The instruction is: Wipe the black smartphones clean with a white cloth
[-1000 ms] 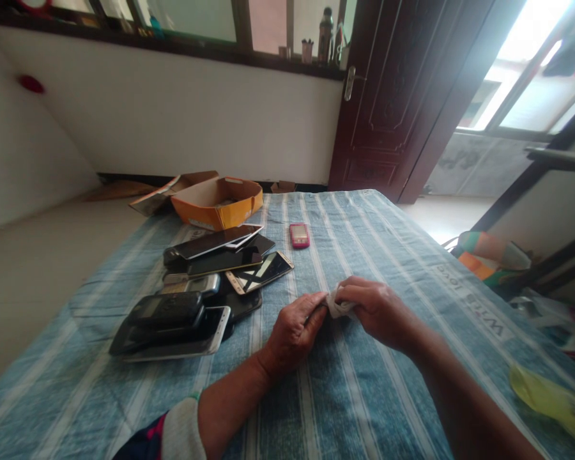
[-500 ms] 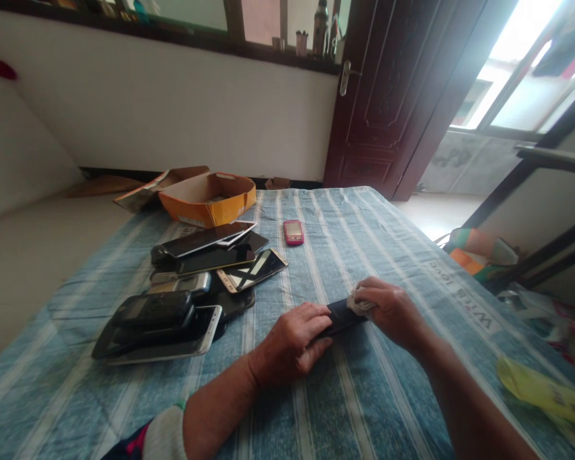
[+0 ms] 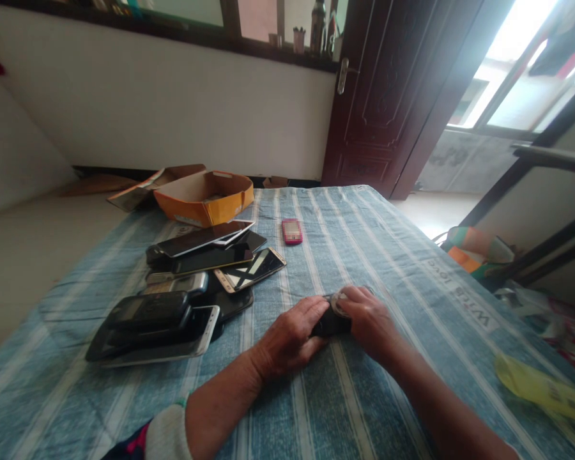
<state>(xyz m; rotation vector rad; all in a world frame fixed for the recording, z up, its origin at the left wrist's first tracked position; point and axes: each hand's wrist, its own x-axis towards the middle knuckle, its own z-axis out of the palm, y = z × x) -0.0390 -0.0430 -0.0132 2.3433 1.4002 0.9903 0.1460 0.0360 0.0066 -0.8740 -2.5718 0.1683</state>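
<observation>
A dark phone [image 3: 329, 326] lies flat on the blue striped cloth [image 3: 364, 243] between my two hands. My left hand [image 3: 291, 335] is curled over its left end and pins it down. My right hand [image 3: 370, 321] is closed on a small white cloth wad [image 3: 339, 302] and presses it on the phone's right end. Most of the phone is hidden under my fingers. A heap of several phones [image 3: 182, 287] lies to the left, and a small pink phone [image 3: 292, 231] lies apart further back.
An orange cardboard box [image 3: 205, 197] and its lid [image 3: 148, 185] stand at the table's far left edge. A yellow-green bag [image 3: 541, 386] lies at the right. A dark door [image 3: 388, 96] and a chair frame [image 3: 546, 211] are beyond the table.
A second ago both hands pinched the white wad together. The dark phone then showed under them; my right hand has since slid the wad leftward along it, toward my left hand.
</observation>
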